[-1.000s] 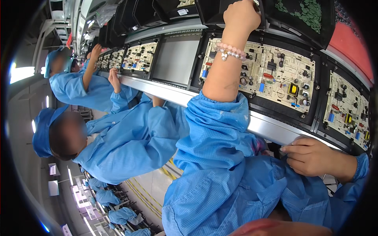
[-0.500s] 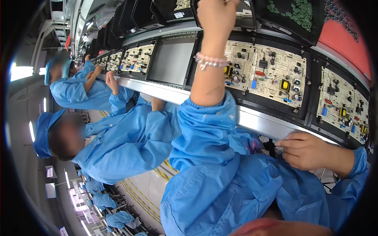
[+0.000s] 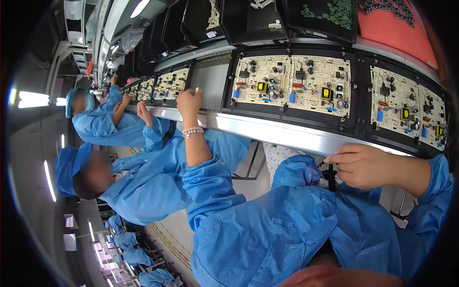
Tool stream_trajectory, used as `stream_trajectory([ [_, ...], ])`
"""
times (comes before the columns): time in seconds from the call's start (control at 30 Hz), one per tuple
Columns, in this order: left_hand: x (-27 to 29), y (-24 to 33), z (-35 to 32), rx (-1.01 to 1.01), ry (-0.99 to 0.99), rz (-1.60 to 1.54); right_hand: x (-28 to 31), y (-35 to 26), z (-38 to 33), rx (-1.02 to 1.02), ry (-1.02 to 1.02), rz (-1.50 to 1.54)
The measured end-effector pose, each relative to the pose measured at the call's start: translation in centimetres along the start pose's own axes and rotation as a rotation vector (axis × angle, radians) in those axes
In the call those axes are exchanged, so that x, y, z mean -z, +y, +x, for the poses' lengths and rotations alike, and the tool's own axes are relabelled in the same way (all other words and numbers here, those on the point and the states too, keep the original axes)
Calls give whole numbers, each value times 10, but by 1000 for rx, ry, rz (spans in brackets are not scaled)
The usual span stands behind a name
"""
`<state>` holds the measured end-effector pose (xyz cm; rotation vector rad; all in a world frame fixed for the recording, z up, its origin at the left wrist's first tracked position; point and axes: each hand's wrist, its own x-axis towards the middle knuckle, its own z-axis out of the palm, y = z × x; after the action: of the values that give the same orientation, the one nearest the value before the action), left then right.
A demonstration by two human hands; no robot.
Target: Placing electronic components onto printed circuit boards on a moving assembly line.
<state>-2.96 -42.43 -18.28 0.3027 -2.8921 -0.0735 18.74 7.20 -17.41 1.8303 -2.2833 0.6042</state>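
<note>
The person's blue work coat [image 3: 267,229] fills the lower middle, with both sleeved arms reaching toward a long assembly line. Its silver rail [image 3: 287,129] runs across the near side. To the left, a co-worker [image 3: 138,182] in a blue coat and cap sits beside the line, and further people in blue sit beyond.

Along the line lie black frames bearing cream circuit boards: a wide pair of boards [image 3: 289,95] in the middle, more boards [image 3: 411,107] at the right and another set [image 3: 168,86] at the left. Between the left set and the middle pair, a frame shows a flat grey panel [image 3: 210,79]. Behind stand a red surface [image 3: 397,36] with small dark parts and a row of black bins [image 3: 256,26], one of which holds green discs [image 3: 330,13].

The right hand [image 3: 356,165] rests near the rail's front edge, fingers curled together; whether they grip anything cannot be told. The left hand [image 3: 189,104] is at the near left corner of the grey panel, thumb and fingers pinching a small pale piece [image 3: 197,89] that sticks up from the fingertips. A beaded bracelet [image 3: 192,131] circles the left wrist.
</note>
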Motion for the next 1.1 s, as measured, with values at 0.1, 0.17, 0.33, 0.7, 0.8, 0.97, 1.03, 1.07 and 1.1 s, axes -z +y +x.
stream_trajectory([
  [0.1,1,-5,4,32,-39,19,0,1,-1,15,1,-45],
  [0.17,0,-5,6,39,-42,31,1,0,1,17,-9,-44],
  [0.33,7,10,4,191,-66,82,2,0,2,28,-28,-50],
  [0.7,57,85,-54,-53,-56,-177,4,-2,3,4,-27,-22],
  [0.8,62,103,-64,-62,-48,-170,4,-1,3,-1,-23,-13],
  [0.97,66,116,-74,-110,-69,-172,3,-2,3,6,-26,-16],
  [1.03,66,120,-75,-120,-65,-174,3,-2,4,7,-19,-18],
  [1.07,67,120,-76,-129,-61,-174,4,-2,4,8,-28,-19],
  [1.1,67,120,-77,-126,-60,-174,5,-2,5,8,-37,-20],
])
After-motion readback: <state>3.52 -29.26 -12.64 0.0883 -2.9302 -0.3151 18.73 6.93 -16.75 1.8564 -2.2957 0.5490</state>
